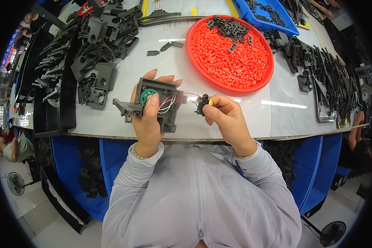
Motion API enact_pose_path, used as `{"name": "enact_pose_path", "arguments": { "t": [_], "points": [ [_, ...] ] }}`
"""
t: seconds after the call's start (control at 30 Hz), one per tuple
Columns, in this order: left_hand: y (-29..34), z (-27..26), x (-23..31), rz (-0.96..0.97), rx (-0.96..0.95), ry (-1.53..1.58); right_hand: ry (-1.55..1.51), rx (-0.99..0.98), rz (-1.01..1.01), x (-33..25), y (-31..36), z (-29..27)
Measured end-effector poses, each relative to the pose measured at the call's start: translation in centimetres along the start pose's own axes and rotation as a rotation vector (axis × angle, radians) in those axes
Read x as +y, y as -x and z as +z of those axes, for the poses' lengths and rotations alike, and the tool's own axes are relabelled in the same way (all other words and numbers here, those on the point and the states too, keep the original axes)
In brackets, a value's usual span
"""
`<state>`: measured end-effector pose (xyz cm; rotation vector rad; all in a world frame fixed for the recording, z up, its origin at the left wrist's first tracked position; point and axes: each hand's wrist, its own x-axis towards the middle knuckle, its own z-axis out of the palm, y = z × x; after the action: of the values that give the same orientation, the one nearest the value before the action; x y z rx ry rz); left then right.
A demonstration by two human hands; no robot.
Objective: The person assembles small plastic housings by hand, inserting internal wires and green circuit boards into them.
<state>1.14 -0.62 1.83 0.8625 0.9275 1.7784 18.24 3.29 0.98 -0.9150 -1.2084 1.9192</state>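
Observation:
My left hand (148, 128) is closed around an open black plastic housing (165, 89), with the thumb pressing near a round green part (146, 97) set inside it. Thin red and white wires (166, 103) run from the housing toward the right. Between its thumb and fingers my right hand (229, 120) pinches a small black part with a bit of yellow (202, 104). A wire seems to join it to the housing. Both hands are above the table near its front edge, a short way apart.
A round red tray (235, 87) holds many small red pieces and black clips. Black plastic parts (111, 31) are heaped at the left, beside a black bin (66, 111) with metal pieces. More black strips (332, 78) lie right. A blue tray (287, 29) stands behind; blue bins (310, 165) sit below.

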Motion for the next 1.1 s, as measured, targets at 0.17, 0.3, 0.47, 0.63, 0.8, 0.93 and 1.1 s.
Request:
{"name": "enact_pose_path", "arguments": {
  "t": [0.17, 0.3, 0.47, 0.63, 0.8, 0.93, 1.1],
  "points": [
    [0.4, 0.0, -0.3, -0.036, 0.004, 0.025, -0.031, -0.23, 0.21, -1.0, -0.2, 1.4],
    [0.5, 0.5, -0.4, -0.011, -0.004, -0.059, -0.038, -0.255, 0.219, -0.8, -0.6, 1.8],
    [0.6, 0.4, -0.5, 0.019, 0.01, -0.156, -0.04, -0.275, 0.203, -0.1, -0.9, 1.6],
    [0.8, 0.7, -1.1, 0.072, 0.013, -0.137, -0.041, -0.249, 0.191, 1.2, -1.2, 1.5],
    [1.1, 0.9, -1.7, 0.091, 0.088, -0.103, -0.083, -0.205, 0.136, 1.9, -1.1, 1.9],
    [1.2, 1.3, -1.4, 0.09, 0.108, -0.134, -0.175, -0.184, 0.131, 2.4, -1.4, 2.1],
    [1.2, 1.1, -1.5, 0.11, 0.1, -0.169, -0.229, -0.274, 0.088, 2.5, -1.5, 2.3]
  ]
}}
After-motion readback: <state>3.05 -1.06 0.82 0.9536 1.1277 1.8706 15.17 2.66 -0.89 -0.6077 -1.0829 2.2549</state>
